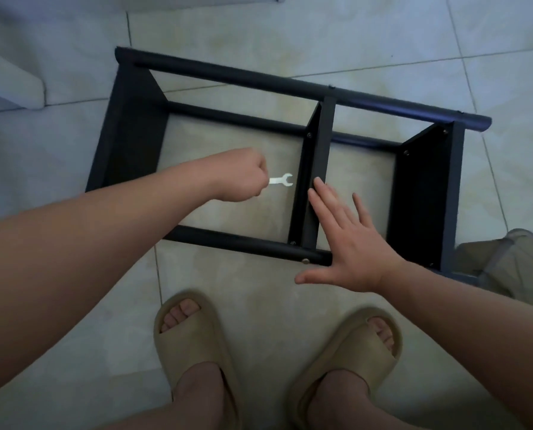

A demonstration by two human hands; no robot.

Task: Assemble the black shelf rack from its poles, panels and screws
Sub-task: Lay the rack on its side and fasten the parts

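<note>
One side-lying rack (pixel 426 193), poles (pixel 290 85) left-right; wrench (pixel 282 180) in left hand (pixel 240 178)

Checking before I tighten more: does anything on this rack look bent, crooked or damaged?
Nothing stands out. The black shelf rack lies on its side on the tiles, panels roughly parallel, no damage visible.

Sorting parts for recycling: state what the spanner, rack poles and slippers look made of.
The spanner: probably thin stamped metal, pale silvery finish.
The rack poles: likely metal tube, matt black coating, faint sheen.
The slippers: apparently moulded foam or rubber, beige, thick, seamless.
</note>
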